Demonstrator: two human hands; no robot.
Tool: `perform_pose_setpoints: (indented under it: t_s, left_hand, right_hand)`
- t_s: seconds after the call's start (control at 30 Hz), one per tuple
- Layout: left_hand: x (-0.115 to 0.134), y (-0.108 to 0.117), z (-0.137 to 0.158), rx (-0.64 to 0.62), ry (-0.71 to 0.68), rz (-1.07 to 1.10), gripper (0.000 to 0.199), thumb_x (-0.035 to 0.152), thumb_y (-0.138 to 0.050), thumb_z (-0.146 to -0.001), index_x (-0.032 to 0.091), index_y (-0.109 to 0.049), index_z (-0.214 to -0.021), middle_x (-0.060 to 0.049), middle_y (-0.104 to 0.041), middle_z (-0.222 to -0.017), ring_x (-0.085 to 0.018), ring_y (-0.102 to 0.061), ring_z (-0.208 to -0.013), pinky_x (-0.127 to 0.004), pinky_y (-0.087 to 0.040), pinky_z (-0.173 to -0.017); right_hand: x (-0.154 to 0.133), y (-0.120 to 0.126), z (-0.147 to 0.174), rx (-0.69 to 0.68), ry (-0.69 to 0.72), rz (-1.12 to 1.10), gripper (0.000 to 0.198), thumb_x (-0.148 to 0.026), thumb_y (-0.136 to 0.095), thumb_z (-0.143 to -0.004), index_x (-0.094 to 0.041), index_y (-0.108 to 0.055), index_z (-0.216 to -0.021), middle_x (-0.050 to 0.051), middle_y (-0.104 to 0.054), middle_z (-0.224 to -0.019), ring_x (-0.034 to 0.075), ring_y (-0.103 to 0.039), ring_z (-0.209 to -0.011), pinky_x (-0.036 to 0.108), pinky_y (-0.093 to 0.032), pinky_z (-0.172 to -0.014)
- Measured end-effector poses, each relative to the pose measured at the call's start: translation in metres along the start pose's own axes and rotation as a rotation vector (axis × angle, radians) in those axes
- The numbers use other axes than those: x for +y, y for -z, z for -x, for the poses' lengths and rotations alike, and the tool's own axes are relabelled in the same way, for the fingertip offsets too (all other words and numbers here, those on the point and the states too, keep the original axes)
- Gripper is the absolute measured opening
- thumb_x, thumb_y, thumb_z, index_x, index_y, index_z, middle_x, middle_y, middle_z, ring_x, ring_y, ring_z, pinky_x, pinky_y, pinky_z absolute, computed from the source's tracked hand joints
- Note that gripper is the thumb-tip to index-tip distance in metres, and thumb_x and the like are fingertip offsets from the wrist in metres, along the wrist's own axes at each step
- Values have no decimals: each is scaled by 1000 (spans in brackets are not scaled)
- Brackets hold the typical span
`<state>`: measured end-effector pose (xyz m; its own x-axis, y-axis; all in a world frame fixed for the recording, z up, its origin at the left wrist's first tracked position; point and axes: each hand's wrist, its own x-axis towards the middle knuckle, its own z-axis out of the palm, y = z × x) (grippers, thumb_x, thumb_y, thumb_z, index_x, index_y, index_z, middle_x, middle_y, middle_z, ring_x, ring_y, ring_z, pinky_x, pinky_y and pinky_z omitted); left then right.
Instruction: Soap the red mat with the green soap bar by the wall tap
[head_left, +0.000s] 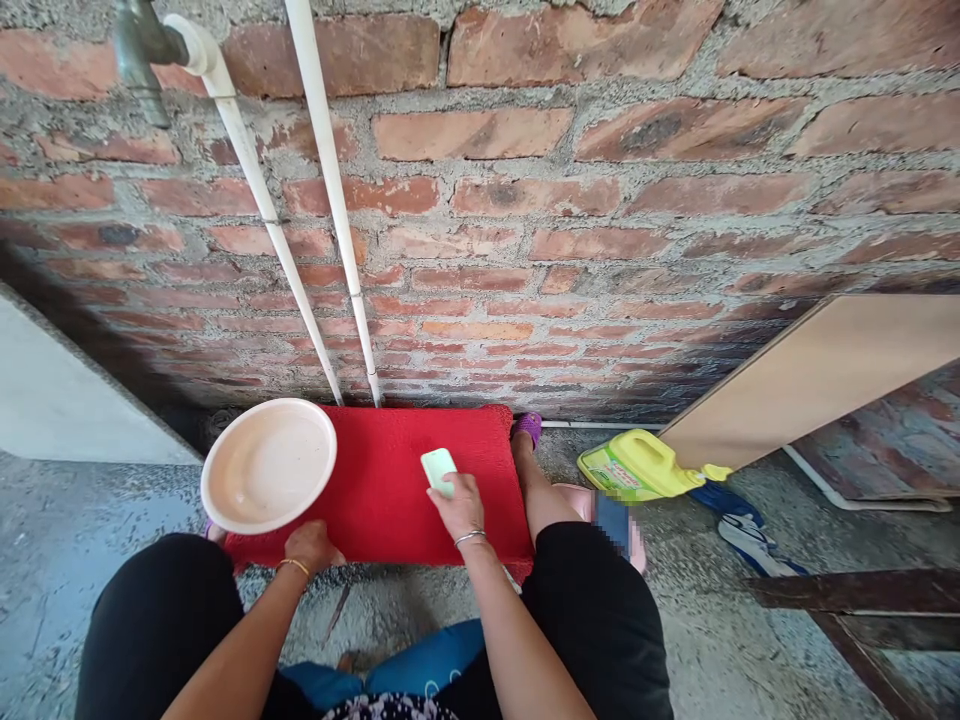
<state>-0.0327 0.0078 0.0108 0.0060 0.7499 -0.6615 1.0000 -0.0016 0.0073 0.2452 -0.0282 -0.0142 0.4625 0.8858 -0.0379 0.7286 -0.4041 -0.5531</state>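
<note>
A red cloth point(375, 480) lies spread flat over a low, raised support between my knees. My left hand point(311, 545) is closed at the cloth's near edge, left of its middle, with the fingers curled over that edge. In my right hand point(461, 508) is a pale green bar of soap point(439, 470), gripped at its near end and held at the right part of the cloth. A light pink basin point(270, 465) rests on the cloth's left end, tilted a little, with its inside showing. What is under the cloth is hidden.
A brick wall point(510, 215) with white pipes point(337, 190) and a tap point(142, 60) rises behind. On the right, a yellow jug point(637, 465) lies by a leaning board point(825, 380); a dark wooden frame point(847, 600) stands nearer. A pale panel point(75, 390) leans left. The concrete floor point(60, 560) looks wet.
</note>
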Motion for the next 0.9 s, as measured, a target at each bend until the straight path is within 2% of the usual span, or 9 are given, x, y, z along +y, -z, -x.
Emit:
perform_pose_setpoints:
  t_s: [0.1, 0.17, 0.23, 0.37, 0.47, 0.57, 0.77, 0.83, 0.9]
  left_hand:
    - [0, -1, 0, 11, -3, -3, 47, 31, -70, -55, 15, -69, -99, -16, -70, -113, -29, -65, -106, -32, -52, -85]
    - [0, -1, -1, 10, -8, 0, 48, 32, -71, -54, 14, -69, -99, -17, -70, -112, -29, -65, -106, -33, -52, -85]
    - [-1, -1, -2, 9, -7, 2, 47, 32, -71, -53, 15, -70, -97, -16, -70, -111, -29, -65, -105, -33, -52, -84]
    - [-1, -1, -2, 4, -3, 4, 46, 31, -71, -53, 17, -70, -96, -15, -71, -110, -29, -65, -105, -32, -53, -82]
    - [0, 0, -1, -4, -1, 2, 47, 29, -70, -53, 14, -70, -98, -17, -70, -111, -29, -65, -105, -32, -53, -82]
    - [0, 0, -1, -6, 0, -3, 48, 29, -70, -54, 14, -70, -99, -17, -70, -113, -30, -65, -107, -32, -53, -83]
    - [1, 2, 2, 5, -9, -8, 44, 30, -70, -55, 16, -70, -97, -16, -70, -112, -29, -65, -105, -32, -53, -84]
    - [2, 4, 3, 0, -2, -11, 43, 30, -70, -56, 16, -71, -96, -15, -71, -111, -28, -65, -105, -31, -53, -83]
    - [3, 6, 4, -7, 6, -14, 44, 30, -71, -55, 16, -71, -97, -15, -71, -112, -28, -65, -106, -31, -53, -82]
  right_hand:
    - [-20, -20, 11, -122, 183, 4, 24, -31, -71, -69, -27, -66, -92, 2, -57, -100, 18, -55, -91, 28, -42, -79]
    - [-23, -24, 12, -148, 201, 27, 23, -30, -72, -69, -27, -67, -91, 2, -57, -100, 18, -55, -90, 27, -42, -79]
    - [-16, -18, 8, -115, 129, 53, 23, -30, -72, -69, -27, -67, -91, 3, -57, -99, 18, -55, -89, 27, -42, -79]
    - [18, 8, -9, 87, -158, 90, 20, -35, -67, -74, -23, -66, -90, 4, -56, -90, 19, -54, -82, 31, -42, -76]
    - [33, 22, -17, 164, -210, 62, 18, -38, -62, -78, -22, -64, -85, 3, -57, -86, 19, -53, -79, 34, -43, -75]
    - [23, 15, -14, 162, -155, 27, 20, -39, -62, -78, -22, -64, -87, 4, -58, -89, 20, -53, -81, 35, -43, -79]
    - [-20, -33, 5, 9, 140, -69, 33, -20, -70, -65, -21, -66, -97, 6, -57, -103, 20, -55, -95, 31, -43, -89]
    - [-20, -39, 6, -37, 163, -57, 36, -18, -70, -64, -21, -66, -99, 6, -57, -104, 20, -55, -96, 31, -43, -89]
    - [-12, -34, 4, -39, 109, -23, 36, -22, -70, -66, -22, -65, -101, 6, -57, -104, 21, -55, -96, 32, -43, -89]
